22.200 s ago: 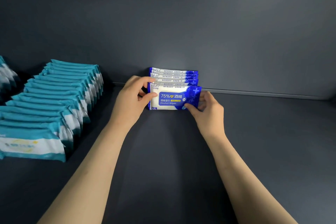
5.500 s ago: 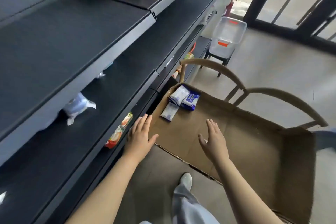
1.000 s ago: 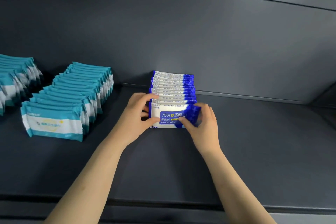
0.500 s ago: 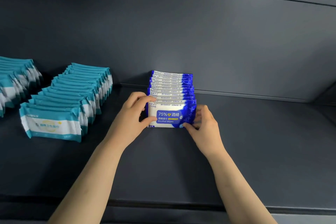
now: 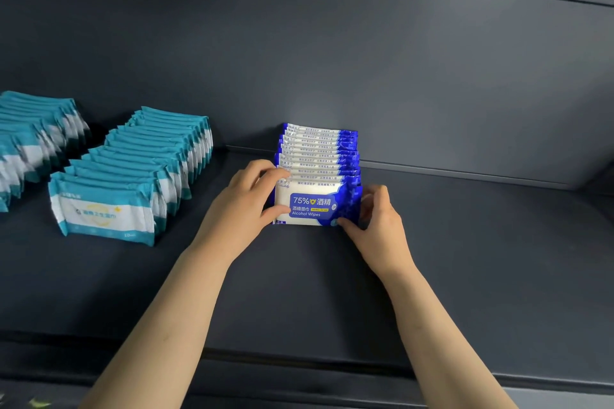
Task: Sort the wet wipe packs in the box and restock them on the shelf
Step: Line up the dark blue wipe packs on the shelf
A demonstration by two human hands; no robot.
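A row of several blue-and-white alcohol wipe packs (image 5: 319, 156) stands upright on the dark shelf (image 5: 465, 259), running back to the rear wall. The front pack (image 5: 312, 206) faces me with its "75%" label. My left hand (image 5: 246, 206) grips the front pack's left end, thumb on its face and fingers curled over the top. My right hand (image 5: 378, 226) pinches the pack's right end, thumb at its lower right corner. The box is out of view.
Two rows of teal-and-white wipe packs stand to the left: the nearer row (image 5: 139, 173) and a farther row (image 5: 30, 143) at the left edge. The shelf's front lip (image 5: 299, 365) runs across the bottom. Bare shelf lies right of the blue row.
Since a second ago both hands have kept their hold on the front pack's ends, pressing it back against the row; the right hand's fingers shifted slightly. The row is longer than 22 seconds ago.
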